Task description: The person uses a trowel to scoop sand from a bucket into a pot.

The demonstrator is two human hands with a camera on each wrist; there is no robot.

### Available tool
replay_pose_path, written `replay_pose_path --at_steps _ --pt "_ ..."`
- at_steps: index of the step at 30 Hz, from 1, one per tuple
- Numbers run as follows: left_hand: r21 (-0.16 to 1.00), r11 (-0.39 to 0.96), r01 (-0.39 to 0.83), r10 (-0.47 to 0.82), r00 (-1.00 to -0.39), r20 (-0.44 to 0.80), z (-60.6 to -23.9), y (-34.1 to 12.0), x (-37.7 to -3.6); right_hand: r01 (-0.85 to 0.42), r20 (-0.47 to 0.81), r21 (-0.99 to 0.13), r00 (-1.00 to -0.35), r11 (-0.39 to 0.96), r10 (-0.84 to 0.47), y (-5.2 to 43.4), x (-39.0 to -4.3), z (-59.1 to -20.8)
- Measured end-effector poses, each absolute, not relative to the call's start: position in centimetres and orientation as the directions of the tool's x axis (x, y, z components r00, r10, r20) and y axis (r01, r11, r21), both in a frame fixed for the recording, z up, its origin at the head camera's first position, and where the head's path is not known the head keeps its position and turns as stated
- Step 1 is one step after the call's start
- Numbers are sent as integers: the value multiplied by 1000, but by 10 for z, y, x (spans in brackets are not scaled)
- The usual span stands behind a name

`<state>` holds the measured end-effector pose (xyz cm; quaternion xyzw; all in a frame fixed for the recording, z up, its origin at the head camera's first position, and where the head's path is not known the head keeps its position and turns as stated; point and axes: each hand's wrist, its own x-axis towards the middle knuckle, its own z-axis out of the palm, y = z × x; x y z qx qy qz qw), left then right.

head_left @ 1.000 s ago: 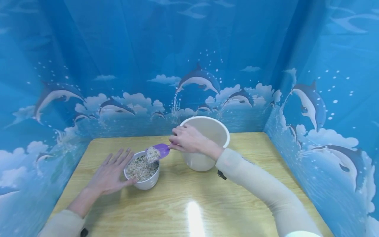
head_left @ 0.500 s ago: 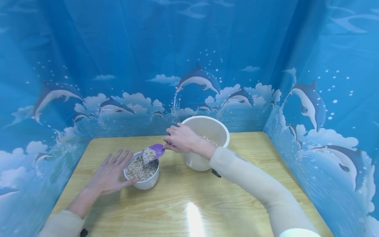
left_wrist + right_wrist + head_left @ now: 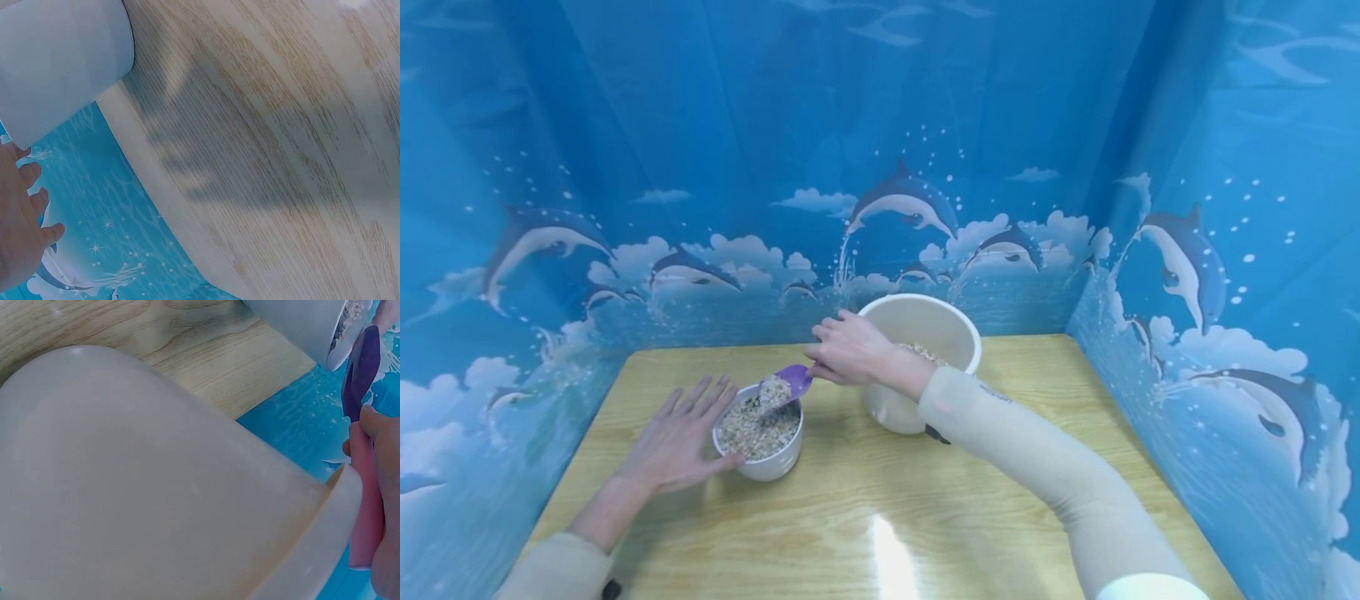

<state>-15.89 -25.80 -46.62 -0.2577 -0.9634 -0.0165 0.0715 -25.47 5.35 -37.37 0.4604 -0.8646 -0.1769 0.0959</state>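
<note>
In the head view a small white bowl (image 3: 781, 461) holds pale, speckled grains (image 3: 748, 437) close to its rim. My left hand (image 3: 677, 450) rests against the bowl's left side, fingers spread and straight, thumb near the front rim. With my right hand (image 3: 853, 350) I grip a small scoop by its pink handle (image 3: 365, 503). The scoop's purple blade (image 3: 795, 380) carries a heap of grains and tilts down toward the bowl, its tip over the right back rim. In the left wrist view part of my left hand (image 3: 19, 225) appears beside the bowl (image 3: 62, 69).
A big off-white bucket (image 3: 895, 410) stands right of the bowl, under my right forearm, with similar grains (image 3: 921, 353) inside. Both stand on a wooden table (image 3: 820, 525). Blue dolphin-print curtains (image 3: 760, 167) enclose the table's back and sides.
My right hand and the loaded scoop have moved a little left, further over the bowl. Grains in the bucket have come into sight. My left hand and the bowl have stayed put.
</note>
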Motion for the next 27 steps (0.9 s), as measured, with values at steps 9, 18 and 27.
replay_pose_path --at_steps 9,18,27 --pt "4 866 500 494 -857 145 -466 -257 -159 -761 -20 417 -554 497 -832 47 -252 -376" --pt "8 866 500 494 -857 149 -465 -257 -157 -755 -55 429 -570 497 -820 38 -252 -377" --pt "14 875 484 479 -870 119 -464 -257 -158 -752 -70 439 -574 492 -816 34 -249 -368"
